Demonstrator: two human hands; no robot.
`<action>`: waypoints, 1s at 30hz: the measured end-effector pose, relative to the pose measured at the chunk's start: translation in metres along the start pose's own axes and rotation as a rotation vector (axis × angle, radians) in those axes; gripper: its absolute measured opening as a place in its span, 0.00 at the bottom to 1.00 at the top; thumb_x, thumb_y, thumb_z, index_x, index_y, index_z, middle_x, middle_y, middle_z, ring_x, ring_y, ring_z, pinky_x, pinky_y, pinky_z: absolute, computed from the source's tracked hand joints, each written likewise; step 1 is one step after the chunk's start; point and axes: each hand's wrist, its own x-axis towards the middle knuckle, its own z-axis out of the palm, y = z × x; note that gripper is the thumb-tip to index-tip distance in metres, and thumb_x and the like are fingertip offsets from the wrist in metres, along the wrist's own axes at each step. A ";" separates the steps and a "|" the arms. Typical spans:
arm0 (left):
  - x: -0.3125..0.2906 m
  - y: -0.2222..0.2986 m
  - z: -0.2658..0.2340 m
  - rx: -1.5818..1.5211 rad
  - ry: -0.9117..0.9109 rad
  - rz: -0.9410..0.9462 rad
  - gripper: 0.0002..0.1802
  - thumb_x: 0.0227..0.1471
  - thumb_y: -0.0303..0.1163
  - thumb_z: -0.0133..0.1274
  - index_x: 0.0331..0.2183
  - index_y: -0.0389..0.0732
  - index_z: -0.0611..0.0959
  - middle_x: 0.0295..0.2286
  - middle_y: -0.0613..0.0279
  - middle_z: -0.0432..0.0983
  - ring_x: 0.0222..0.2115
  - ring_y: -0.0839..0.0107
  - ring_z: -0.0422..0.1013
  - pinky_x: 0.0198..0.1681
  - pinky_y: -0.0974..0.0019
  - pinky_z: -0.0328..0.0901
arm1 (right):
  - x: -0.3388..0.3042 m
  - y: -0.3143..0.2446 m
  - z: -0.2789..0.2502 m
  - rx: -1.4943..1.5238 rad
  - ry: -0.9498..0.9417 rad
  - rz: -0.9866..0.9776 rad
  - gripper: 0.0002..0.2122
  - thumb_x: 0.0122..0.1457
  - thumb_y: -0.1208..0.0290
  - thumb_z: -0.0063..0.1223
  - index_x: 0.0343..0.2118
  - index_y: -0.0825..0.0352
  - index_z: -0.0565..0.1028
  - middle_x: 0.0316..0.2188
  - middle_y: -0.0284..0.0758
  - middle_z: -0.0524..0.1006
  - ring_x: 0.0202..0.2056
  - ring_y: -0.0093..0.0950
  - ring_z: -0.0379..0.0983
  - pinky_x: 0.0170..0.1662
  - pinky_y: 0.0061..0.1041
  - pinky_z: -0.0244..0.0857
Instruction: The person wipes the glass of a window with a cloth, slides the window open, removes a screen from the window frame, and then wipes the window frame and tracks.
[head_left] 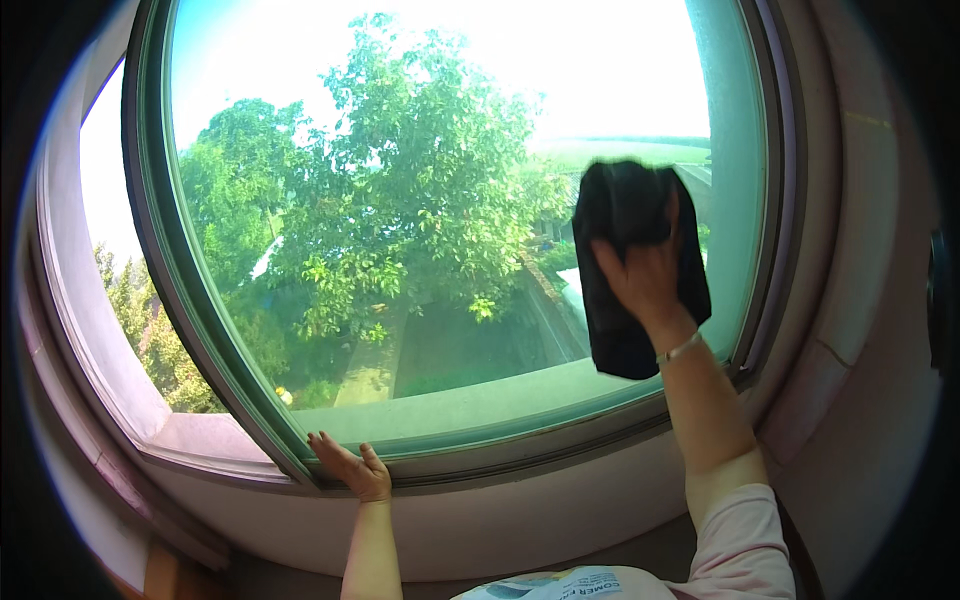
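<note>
My right hand (645,278) is raised to the right part of the window pane (450,385), with a bracelet at its wrist. Its thumb and fingers grip a black cloth (620,330) that lies against the glass or just before it; whether it touches everywhere I cannot tell. The upper part of the cloth is bunched into a dark lump, and the rest hangs below the hand. Low on the left, my left hand (352,470) holds nothing. Its fingers are stretched out along the bottom corner of the sliding window frame (480,458).
To the left of the frame's upright (165,260) is an open gap with a pale sill (205,437). Through the glass I see a leafy tree (420,190), a roof and a path. A pinkish wall (520,515) runs below; a dark object (938,298) sits at the far right.
</note>
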 end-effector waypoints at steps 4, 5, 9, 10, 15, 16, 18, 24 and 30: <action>-0.001 0.003 0.000 -0.017 -0.001 -0.004 0.36 0.54 0.47 0.33 0.55 0.29 0.48 0.54 0.36 0.41 0.56 0.44 0.40 0.57 0.48 0.38 | 0.103 0.035 -0.010 -0.024 -0.142 0.321 0.27 0.53 0.54 0.44 0.47 0.74 0.64 0.43 0.52 0.68 0.49 0.48 0.58 0.56 0.39 0.46; 0.001 0.007 -0.001 -0.029 -0.004 -0.007 0.36 0.54 0.47 0.33 0.54 0.29 0.49 0.54 0.36 0.42 0.56 0.43 0.40 0.56 0.48 0.38 | 0.099 0.042 -0.005 -0.079 -0.016 0.268 0.28 0.52 0.54 0.45 0.49 0.73 0.63 0.41 0.52 0.67 0.48 0.49 0.59 0.54 0.39 0.49; 0.000 0.009 -0.007 -0.010 0.004 0.007 0.34 0.55 0.45 0.32 0.54 0.29 0.50 0.54 0.37 0.43 0.56 0.44 0.42 0.56 0.50 0.40 | 0.005 0.049 0.001 -0.059 -0.022 0.212 0.33 0.49 0.60 0.51 0.56 0.66 0.52 0.47 0.52 0.62 0.47 0.52 0.57 0.52 0.42 0.50; 0.000 0.007 -0.010 -0.013 -0.005 -0.002 0.35 0.54 0.46 0.32 0.54 0.28 0.50 0.54 0.36 0.43 0.56 0.43 0.41 0.56 0.49 0.40 | -0.036 0.037 -0.005 -0.026 -0.125 0.303 0.35 0.48 0.62 0.51 0.57 0.67 0.49 0.49 0.51 0.60 0.47 0.52 0.57 0.52 0.43 0.49; 0.002 0.018 -0.012 -0.074 -0.025 -0.008 0.35 0.55 0.46 0.32 0.54 0.27 0.50 0.54 0.35 0.43 0.56 0.41 0.41 0.55 0.46 0.40 | -0.166 0.046 -0.013 -0.149 -0.261 0.457 0.30 0.54 0.65 0.41 0.57 0.71 0.47 0.58 0.48 0.48 0.60 0.43 0.41 0.60 0.34 0.36; 0.001 0.018 -0.013 -0.068 -0.027 -0.007 0.35 0.55 0.47 0.31 0.54 0.27 0.50 0.54 0.35 0.43 0.56 0.41 0.41 0.56 0.46 0.40 | -0.142 0.047 -0.015 -0.123 -0.242 0.558 0.29 0.55 0.65 0.39 0.57 0.71 0.47 0.58 0.48 0.48 0.59 0.42 0.42 0.60 0.33 0.36; 0.000 0.022 -0.010 -0.083 -0.023 -0.011 0.35 0.55 0.47 0.31 0.54 0.28 0.50 0.54 0.35 0.42 0.56 0.42 0.42 0.56 0.48 0.40 | -0.092 0.070 -0.007 -0.105 -0.123 0.603 0.26 0.58 0.64 0.36 0.57 0.71 0.48 0.57 0.47 0.51 0.59 0.41 0.45 0.60 0.33 0.36; -0.001 0.028 -0.020 -0.138 -0.052 -0.045 0.35 0.55 0.49 0.30 0.54 0.30 0.51 0.55 0.38 0.42 0.56 0.43 0.40 0.56 0.44 0.38 | 0.118 0.035 0.018 -0.273 -0.079 0.343 0.32 0.55 0.48 0.35 0.58 0.64 0.50 0.51 0.51 0.61 0.51 0.46 0.59 0.55 0.46 0.44; -0.001 0.030 -0.026 -0.177 -0.054 -0.059 0.35 0.55 0.50 0.30 0.54 0.31 0.52 0.55 0.39 0.43 0.57 0.44 0.40 0.56 0.44 0.38 | 0.234 -0.128 0.034 -0.145 -0.011 -0.152 0.30 0.52 0.44 0.37 0.51 0.62 0.63 0.41 0.46 0.71 0.47 0.41 0.63 0.52 0.40 0.49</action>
